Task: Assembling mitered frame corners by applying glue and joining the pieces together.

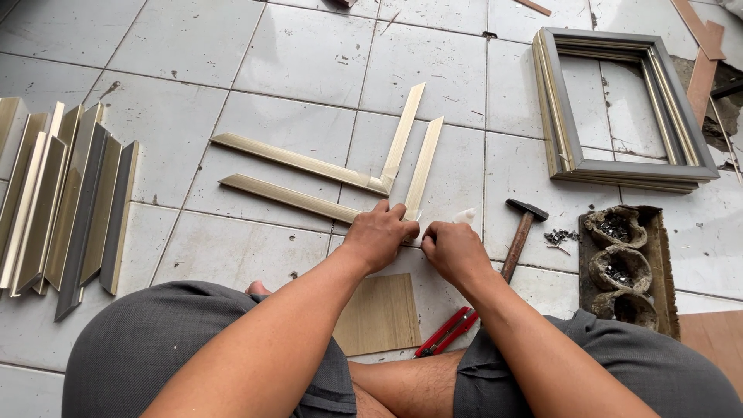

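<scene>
My left hand [379,232] and my right hand [455,249] meet on the near corner of two gold moulding strips, a long one [290,197] running left and a short one [423,166] running up. Both hands press that mitred joint together on the tiled floor. A second joined pair, its long strip [298,161] and short strip [402,135], lies just beyond it. A bit of white material [465,216] shows by my right fingers.
A hammer [520,232] lies right of my hands, red-handled pliers [445,333] and a wooden board [379,313] near my knees. Cut moulding pieces [66,201] are stacked left. Finished frames [619,108] are stacked top right; a tray of small metal fasteners [623,263] sits right.
</scene>
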